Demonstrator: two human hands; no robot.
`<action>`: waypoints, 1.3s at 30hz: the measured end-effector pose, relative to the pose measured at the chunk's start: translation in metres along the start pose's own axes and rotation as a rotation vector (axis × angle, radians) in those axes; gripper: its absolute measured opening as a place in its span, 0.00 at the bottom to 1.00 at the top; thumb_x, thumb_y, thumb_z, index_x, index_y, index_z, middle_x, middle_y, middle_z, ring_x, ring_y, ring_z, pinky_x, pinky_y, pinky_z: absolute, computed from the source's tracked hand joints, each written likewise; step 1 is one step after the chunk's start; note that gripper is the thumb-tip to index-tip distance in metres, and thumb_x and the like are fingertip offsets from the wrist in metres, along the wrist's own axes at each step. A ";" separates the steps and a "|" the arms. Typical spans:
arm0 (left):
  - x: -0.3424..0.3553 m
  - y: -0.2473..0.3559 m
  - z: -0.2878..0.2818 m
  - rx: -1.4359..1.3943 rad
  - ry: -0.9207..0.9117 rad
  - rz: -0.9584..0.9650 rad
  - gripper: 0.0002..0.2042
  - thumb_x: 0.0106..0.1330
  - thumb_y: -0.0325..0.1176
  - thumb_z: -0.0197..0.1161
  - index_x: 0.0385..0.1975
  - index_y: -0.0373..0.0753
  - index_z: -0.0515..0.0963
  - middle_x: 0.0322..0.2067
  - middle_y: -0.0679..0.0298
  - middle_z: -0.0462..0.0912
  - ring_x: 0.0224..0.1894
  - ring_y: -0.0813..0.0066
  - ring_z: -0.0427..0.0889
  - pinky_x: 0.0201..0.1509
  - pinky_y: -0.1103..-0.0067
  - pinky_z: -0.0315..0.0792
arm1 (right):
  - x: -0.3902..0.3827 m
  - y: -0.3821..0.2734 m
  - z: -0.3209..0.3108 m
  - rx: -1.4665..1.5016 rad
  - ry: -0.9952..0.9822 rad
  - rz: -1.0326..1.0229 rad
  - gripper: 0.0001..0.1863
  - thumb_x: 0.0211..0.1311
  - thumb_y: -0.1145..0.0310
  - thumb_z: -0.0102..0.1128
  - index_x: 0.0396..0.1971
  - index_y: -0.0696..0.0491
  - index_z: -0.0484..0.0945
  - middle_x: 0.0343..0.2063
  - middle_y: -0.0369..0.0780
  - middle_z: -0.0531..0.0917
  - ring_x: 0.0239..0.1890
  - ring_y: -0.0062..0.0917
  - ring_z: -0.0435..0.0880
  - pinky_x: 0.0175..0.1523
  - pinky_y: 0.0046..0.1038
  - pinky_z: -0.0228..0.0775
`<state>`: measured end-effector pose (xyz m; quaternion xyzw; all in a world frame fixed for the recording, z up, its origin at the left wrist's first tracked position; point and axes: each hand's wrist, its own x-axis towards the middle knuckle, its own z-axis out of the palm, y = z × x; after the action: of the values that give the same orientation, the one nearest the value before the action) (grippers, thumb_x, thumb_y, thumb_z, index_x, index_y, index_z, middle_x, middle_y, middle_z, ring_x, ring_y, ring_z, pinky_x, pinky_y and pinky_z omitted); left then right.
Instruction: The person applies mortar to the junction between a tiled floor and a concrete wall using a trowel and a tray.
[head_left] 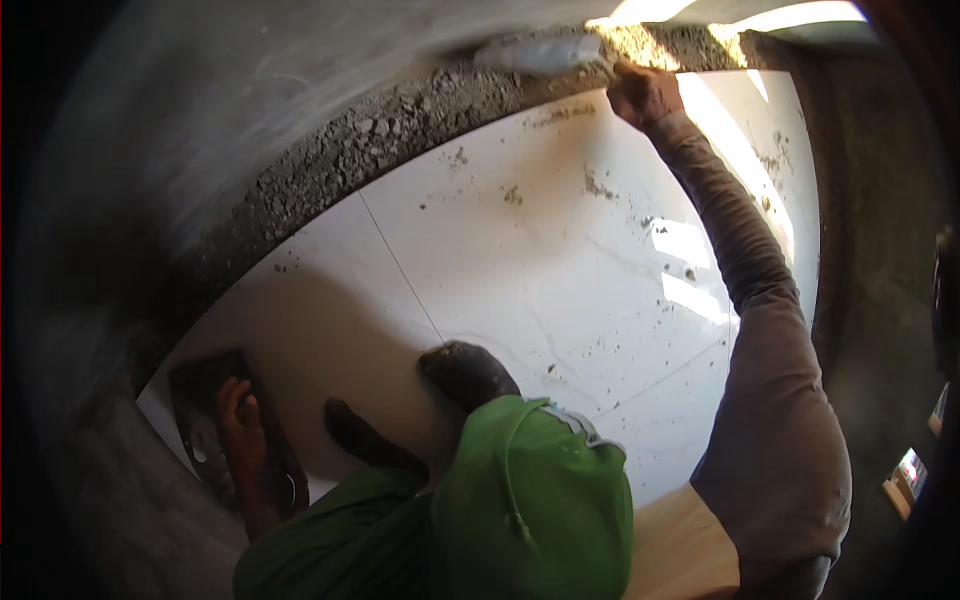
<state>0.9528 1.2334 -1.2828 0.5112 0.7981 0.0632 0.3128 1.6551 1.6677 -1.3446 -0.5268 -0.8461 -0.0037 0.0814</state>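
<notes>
A: Trowel (545,54) position?
B: Left of the right hand (645,97), along the gravel (370,140). Hand clamped on trowel's near end.
A: Left hand (243,430)?
B: At the dark board (205,385); grip cannot be determined.

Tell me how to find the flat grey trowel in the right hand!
Start at the big glossy white tiled floor and go to the strip of crumbly grey rubble along its far edge. Near the top, the bare right hand holds the flat grey trowel, its blade pointing left, smooth and pale against the rough, darker rubble.
</notes>
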 end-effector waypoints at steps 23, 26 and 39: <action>-0.043 0.017 -0.014 -0.088 -0.030 -0.061 0.20 0.82 0.41 0.61 0.62 0.30 0.81 0.71 0.47 0.76 0.77 0.50 0.71 0.82 0.60 0.61 | -0.096 0.033 -0.064 0.791 0.012 1.186 0.14 0.66 0.65 0.61 0.45 0.59 0.80 0.36 0.49 0.85 0.39 0.38 0.91 0.34 0.40 0.84; -0.037 0.032 -0.011 -0.081 -0.057 -0.010 0.20 0.82 0.40 0.60 0.62 0.31 0.80 0.71 0.50 0.74 0.75 0.54 0.72 0.77 0.63 0.67 | -0.048 0.087 -0.071 0.922 0.069 1.191 0.19 0.66 0.67 0.64 0.52 0.61 0.74 0.40 0.51 0.85 0.38 0.40 0.90 0.35 0.42 0.85; -0.048 0.028 -0.055 0.083 -0.093 0.091 0.24 0.84 0.49 0.58 0.62 0.32 0.80 0.74 0.49 0.70 0.76 0.49 0.70 0.75 0.60 0.70 | -0.069 -0.092 -0.083 1.083 0.072 1.023 0.11 0.68 0.69 0.71 0.38 0.63 0.84 0.24 0.39 0.81 0.20 0.27 0.83 0.22 0.34 0.76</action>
<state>0.9567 1.2174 -1.2062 0.5618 0.7605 0.0204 0.3250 1.6139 1.5575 -1.2654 -0.7404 -0.3757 0.4348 0.3487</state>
